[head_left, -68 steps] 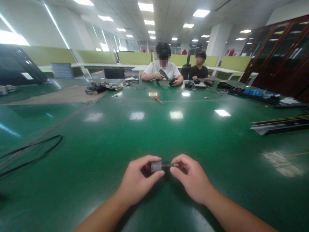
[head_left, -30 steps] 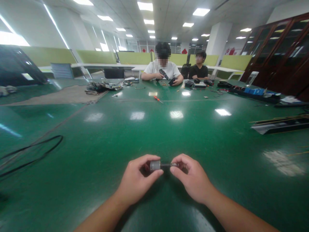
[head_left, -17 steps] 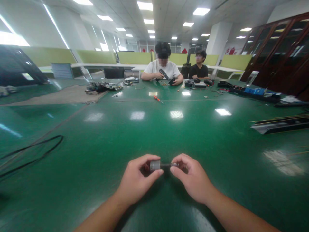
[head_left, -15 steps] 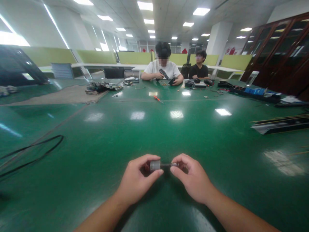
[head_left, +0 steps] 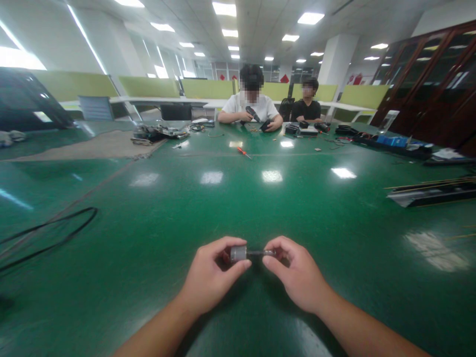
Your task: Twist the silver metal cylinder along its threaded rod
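Note:
A short grey metal cylinder (head_left: 238, 254) lies level between the thumb and fingers of my left hand (head_left: 213, 265). From its right side runs a thin dark rod (head_left: 255, 253), in line with the cylinder. My right hand (head_left: 292, 267) pinches the rod's far end, a shiny metal tip (head_left: 269, 253), between thumb and forefinger. How cylinder and rod are joined is too small to tell. Both hands are held low over the green table (head_left: 238, 208), close to its near side.
An orange-handled screwdriver (head_left: 243, 152) lies farther off. Across the table a person in white (head_left: 266, 105) holds a power drill (head_left: 253, 114); another in black (head_left: 308, 110) sits beside. A black cable (head_left: 74, 218) loops at left. Dark channel-like pieces (head_left: 435, 192) lie at right.
My left hand and the cylinder have shifted very slightly left, so a little more of the rod shows. My right hand stays almost still.

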Demonstrator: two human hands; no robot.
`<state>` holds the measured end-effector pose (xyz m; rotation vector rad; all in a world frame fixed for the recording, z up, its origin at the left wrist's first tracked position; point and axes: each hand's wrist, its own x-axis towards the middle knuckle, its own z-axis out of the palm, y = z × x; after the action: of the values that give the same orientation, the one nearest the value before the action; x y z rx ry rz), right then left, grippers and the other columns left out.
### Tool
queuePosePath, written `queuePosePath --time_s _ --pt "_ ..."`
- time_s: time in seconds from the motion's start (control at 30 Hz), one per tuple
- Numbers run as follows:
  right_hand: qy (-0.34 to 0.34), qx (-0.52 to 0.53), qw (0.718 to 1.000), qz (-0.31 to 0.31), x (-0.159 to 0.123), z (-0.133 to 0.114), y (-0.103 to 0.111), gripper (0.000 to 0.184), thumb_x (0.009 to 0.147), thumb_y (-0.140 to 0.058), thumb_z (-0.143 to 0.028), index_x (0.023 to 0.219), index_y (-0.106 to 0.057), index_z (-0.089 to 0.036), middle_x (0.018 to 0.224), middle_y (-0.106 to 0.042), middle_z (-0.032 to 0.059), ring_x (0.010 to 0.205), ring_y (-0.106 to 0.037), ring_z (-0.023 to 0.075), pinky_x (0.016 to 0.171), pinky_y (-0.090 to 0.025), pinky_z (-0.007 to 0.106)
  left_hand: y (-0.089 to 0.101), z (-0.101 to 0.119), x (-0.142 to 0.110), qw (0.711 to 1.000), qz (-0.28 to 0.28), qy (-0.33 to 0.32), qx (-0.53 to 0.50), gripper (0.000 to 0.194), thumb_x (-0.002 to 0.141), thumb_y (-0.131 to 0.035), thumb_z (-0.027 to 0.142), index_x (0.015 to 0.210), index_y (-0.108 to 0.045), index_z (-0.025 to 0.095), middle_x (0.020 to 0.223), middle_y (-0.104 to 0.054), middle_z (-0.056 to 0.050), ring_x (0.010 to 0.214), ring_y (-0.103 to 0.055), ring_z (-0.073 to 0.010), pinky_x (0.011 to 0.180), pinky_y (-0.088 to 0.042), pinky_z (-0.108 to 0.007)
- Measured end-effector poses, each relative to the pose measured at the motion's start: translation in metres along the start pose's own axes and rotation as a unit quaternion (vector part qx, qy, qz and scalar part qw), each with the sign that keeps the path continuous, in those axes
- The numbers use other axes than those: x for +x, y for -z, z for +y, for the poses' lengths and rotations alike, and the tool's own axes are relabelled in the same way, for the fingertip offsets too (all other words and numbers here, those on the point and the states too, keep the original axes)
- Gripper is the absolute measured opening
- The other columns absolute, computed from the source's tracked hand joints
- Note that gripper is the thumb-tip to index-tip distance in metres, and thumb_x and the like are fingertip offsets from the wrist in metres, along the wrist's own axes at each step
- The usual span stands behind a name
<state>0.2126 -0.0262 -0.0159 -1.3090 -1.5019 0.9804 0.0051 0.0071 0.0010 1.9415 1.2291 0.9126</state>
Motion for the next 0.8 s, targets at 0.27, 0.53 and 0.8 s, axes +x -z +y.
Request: queuePosePath --time_s 0.27,0.53,0.8 --pt "0.002 0.001 1.0 0.002 -0.0006 0.0002 0.0008 0.005 0.084 -0.063 -0.02 0.088 -0.066 -0.02 0.081 -0.064 -0.0002 0.077 -0.06 0.017 0.072 -0.045 0.028 0.0002 0.0015 0.0005 1.0 -0.001 0.007 -0.002 0.025 0.078 -0.076 0.031 0.1 -0.072 0.02 0.087 -0.074 -0.002 0.076 -0.068 -0.0207 0.068 -0.051 -0.028" --pt "-0.002 0.011 1.0 0.004 0.0001 0.0013 -0.0003 0.006 0.084 -0.063 -0.021 0.089 -0.066 -0.019 0.082 -0.065 0.0002 0.078 -0.062 0.0172 0.073 -0.047 0.029 -0.0001 -0.0011 -0.0001 1.0 0.001 0.011 -0.014 0.026 0.078 -0.076 0.03 0.102 -0.072 0.02 0.09 -0.074 -0.002 0.078 -0.069 -0.0207 0.069 -0.051 -0.029" --pt "0.001 -0.001 1.0 0.009 0.0002 -0.0003 0.0007 0.006 0.084 -0.063 -0.021 0.088 -0.067 -0.02 0.081 -0.066 0.0005 0.077 -0.062 0.0173 0.072 -0.047 0.028 -0.0007 -0.0007 0.0009 1.0 0.001 0.011 -0.02 0.026 0.079 -0.075 0.03 0.102 -0.071 0.02 0.091 -0.074 -0.004 0.079 -0.069 -0.021 0.07 -0.051 -0.029"
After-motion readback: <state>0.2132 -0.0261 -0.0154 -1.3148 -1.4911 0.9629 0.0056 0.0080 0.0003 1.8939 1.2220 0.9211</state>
